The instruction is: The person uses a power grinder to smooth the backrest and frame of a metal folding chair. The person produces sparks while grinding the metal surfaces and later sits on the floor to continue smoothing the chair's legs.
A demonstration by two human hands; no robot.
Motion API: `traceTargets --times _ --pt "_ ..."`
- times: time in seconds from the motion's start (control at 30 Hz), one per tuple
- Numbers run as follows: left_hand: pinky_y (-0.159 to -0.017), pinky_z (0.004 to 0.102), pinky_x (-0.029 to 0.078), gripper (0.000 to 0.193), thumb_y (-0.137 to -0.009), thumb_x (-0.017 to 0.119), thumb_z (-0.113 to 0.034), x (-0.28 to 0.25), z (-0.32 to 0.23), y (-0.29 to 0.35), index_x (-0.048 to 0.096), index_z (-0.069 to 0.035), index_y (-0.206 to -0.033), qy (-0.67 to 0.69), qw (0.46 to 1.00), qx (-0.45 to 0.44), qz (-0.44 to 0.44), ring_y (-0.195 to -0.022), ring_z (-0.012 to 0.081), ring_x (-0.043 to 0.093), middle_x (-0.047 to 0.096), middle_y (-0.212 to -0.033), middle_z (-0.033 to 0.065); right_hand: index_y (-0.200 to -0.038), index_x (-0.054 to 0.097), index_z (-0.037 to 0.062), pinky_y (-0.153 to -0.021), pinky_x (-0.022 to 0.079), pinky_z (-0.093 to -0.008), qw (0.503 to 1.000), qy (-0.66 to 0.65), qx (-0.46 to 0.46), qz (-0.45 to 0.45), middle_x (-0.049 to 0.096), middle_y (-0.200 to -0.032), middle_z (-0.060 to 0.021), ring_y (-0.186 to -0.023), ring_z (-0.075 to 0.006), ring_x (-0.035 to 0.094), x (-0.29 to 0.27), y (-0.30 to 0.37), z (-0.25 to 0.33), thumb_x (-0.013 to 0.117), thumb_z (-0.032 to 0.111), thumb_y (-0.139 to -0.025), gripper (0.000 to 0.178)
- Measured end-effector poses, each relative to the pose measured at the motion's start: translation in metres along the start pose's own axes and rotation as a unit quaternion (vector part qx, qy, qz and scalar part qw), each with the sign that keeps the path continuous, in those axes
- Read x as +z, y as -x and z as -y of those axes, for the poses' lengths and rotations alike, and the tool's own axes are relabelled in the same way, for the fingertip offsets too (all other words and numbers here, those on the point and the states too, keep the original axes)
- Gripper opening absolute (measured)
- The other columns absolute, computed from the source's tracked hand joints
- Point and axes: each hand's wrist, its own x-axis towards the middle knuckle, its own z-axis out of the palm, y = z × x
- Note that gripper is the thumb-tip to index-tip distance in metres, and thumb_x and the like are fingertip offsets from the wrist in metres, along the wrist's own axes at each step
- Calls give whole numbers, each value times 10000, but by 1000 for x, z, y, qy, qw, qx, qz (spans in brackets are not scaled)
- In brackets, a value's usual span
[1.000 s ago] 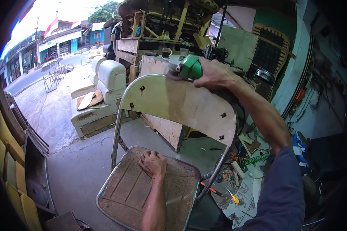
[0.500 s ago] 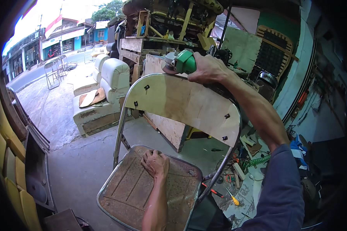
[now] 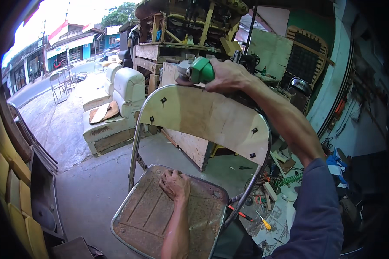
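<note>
My right hand (image 3: 230,77) is closed around the green body of an angle grinder (image 3: 202,70). The grinder's grey head and disc sit at the top edge of a folding chair's backrest (image 3: 203,112), left of its middle. I cannot tell whether the disc touches the metal rim. Pale plywood fills the curved tube frame, with small black fixings near its left and right ends. My left hand (image 3: 175,184) leans on the far part of the chair's rusty metal seat (image 3: 151,216), holding nothing, its fingers bent and slightly apart.
White padded seats (image 3: 127,90) stand beyond the chair at left. A board (image 3: 188,144) leans behind the backrest. On the right floor lie a yellow-handled screwdriver (image 3: 263,221), a red tool (image 3: 241,213), a green coiled hose (image 3: 291,179) and scraps. Stacked furniture frames rise behind.
My right hand and the grinder have shifted slightly left along the backrest's top edge. My left hand stays on the seat.
</note>
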Motion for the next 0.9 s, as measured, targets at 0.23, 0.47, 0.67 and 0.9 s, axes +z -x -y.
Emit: traceTargets --times 0.23,0.47,0.67,0.9 --pt "-1017 455 393 205 -802 663 -250 -4 -6 0 787 -149 -930 -21 1000 -9 4 -1178 271 561 648 -1147 62 -1299 513 -51 -903 550 -498 999 15 41 30 712 -1062 -296 -997 -454 696 -20 36 -10 745 410 -693 796" --pt "-1031 438 388 210 -803 673 -280 -1 -1 -3 771 -156 -942 -8 1000 -12 16 -1181 245 560 637 -1153 42 -1197 544 -46 -904 542 -506 990 57 117 52 707 -1023 -300 -985 -465 688 -37 92 -21 744 399 -692 703" --pt "-1047 440 387 196 -816 670 -268 -6 -6 0 762 -136 -927 12 999 -23 31 -1196 256 565 644 -1146 61 -1273 532 -34 -868 553 -504 982 70 175 28 717 -998 -287 -942 -462 699 -38 119 -40 747 417 -687 770" --pt "-1054 451 388 208 -821 655 -254 -7 -9 -5 790 -157 -946 2 999 -30 30 -1227 273 563 663 -1185 73 -1297 543 -28 -928 546 -508 966 63 237 78 713 -1091 -293 -1038 -453 696 -57 156 -37 739 460 -679 812"
